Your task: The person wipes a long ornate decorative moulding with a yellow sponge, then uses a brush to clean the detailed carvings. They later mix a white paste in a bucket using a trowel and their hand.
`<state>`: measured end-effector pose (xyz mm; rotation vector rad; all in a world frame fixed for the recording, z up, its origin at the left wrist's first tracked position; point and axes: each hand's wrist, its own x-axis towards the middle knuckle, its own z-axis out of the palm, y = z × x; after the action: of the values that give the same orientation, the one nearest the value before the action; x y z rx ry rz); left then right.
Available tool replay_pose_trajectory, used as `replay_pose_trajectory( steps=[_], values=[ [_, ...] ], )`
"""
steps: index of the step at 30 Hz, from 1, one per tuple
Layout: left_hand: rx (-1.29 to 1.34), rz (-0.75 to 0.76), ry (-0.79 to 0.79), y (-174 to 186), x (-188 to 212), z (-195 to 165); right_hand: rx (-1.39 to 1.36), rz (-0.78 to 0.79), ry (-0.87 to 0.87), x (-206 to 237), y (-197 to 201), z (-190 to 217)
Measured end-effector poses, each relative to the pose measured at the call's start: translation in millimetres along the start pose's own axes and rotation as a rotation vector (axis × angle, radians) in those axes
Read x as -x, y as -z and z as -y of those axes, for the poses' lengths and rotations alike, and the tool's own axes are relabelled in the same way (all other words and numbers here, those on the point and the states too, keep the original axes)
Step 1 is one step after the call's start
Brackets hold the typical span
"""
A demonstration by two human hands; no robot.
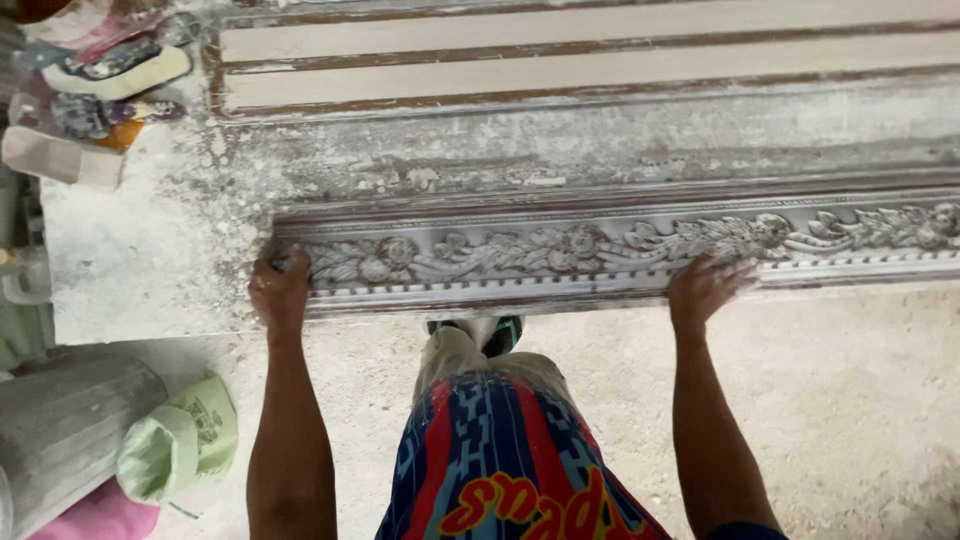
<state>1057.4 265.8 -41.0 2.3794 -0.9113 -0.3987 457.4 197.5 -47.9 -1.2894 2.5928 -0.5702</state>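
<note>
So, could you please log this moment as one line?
left hand: gripping end of carved moulding | right hand: on moulding's front edge | moulding: lying on dusty workbench | green bag: on floor, left

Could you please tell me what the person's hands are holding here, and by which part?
Both hands grip the carved floral moulding: the left hand at its left end, the right hand on its front edge near the middle.

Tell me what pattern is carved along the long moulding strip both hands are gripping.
A scrolling flower-and-leaf relief, dusty grey-white, runs along the long carved moulding strip; the head view shows it best.
</note>
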Motion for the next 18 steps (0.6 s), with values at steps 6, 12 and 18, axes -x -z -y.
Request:
replay_pose_trajectory(
  steps=[6,12,18],
  values=[
    [-0.082,0.014,0.042,-8.8,-5.0,-9.5,-0.022,0.068,-0.085,-12.0,17.3,19.6],
    [-0.029,0.069,0.167,11.2,-21.4,-0.2,0.093,0.054,-0.019,10.1,0.1,35.2],
    [0.044,-0.084,0.021,11.6,-19.8,-1.1,0.140,0.227,-0.128,16.6,0.3,51.3]
  ],
)
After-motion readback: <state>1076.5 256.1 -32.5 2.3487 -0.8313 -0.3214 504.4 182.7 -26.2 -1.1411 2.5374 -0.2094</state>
